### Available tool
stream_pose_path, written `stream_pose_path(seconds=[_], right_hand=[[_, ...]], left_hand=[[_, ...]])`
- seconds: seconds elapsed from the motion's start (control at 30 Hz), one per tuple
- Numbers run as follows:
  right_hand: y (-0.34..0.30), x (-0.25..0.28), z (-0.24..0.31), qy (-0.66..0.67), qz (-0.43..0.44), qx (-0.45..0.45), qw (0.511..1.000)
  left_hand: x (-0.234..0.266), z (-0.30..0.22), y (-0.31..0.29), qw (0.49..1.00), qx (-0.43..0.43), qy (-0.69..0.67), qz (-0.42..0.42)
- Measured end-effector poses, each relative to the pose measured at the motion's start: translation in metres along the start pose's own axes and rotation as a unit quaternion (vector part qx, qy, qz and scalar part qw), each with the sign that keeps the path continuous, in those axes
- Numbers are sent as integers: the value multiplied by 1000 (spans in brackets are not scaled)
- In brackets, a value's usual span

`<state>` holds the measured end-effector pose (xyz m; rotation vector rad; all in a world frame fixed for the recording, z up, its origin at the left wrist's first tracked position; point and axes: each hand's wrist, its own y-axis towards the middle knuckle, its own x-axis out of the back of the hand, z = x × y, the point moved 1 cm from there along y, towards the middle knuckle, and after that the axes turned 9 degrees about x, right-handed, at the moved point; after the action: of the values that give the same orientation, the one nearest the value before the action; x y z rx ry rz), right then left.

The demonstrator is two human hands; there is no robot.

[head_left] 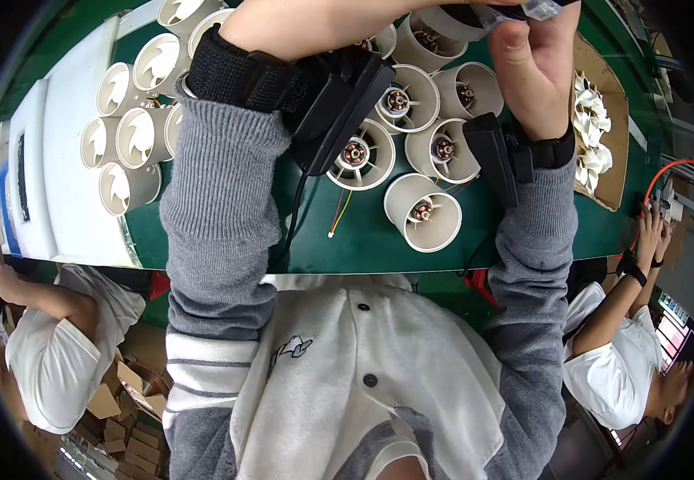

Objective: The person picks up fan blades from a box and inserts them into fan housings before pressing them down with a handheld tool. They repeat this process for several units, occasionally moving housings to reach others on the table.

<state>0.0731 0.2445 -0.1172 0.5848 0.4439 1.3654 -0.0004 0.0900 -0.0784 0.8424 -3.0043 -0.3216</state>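
Note:
My left hand [323, 26] reaches across the top of the view to the right, and its fingers are cut off by the upper edge. Close by is my right hand [540, 76], thumb up against a black object with a clear piece [540, 10], too cropped to name. Beside them a pale cylinder [455, 26] shows partly. Below both hands stand several off-white round fan housings [423, 212], open at the top, each with a copper-wound motor core [354, 154] on spokes inside. Thin coloured wires [339, 212] with a small plug trail from one housing.
Several housings with white blades inside [129, 188] cluster at the left on the green table [307, 248], next to a white panel [63, 160]. A cardboard box [620, 136] of white fan blades [591, 120] stands at the right. Other people [83, 344] work on both sides.

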Motion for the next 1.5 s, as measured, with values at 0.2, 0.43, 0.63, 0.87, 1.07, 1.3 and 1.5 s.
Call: stream_pose_path(seconds=[0.2,0.43,0.63,0.87,1.07,1.3,1.5], right_hand=[[1,-3,2,-15,9,-2,1000],[1,-1,0,-37,18,4,999],[1,-3,2,-41,25,7,999],[1,-4,-3,99,17,68,993],[-4,47,9,-98,22,55,993],[-42,84,-1,-143,-16,30,989],[-49,71,5,-117,-21,2,993]], left_hand=[[6,13,11,996,-79,33,-3],[8,15,11,995,-85,51,-1],[9,15,10,995,-80,57,-6],[7,18,14,996,-79,46,8],[0,-6,-1,994,-93,52,-1],[-29,-12,0,993,-48,104,37],[-28,3,13,994,-40,13,98]])
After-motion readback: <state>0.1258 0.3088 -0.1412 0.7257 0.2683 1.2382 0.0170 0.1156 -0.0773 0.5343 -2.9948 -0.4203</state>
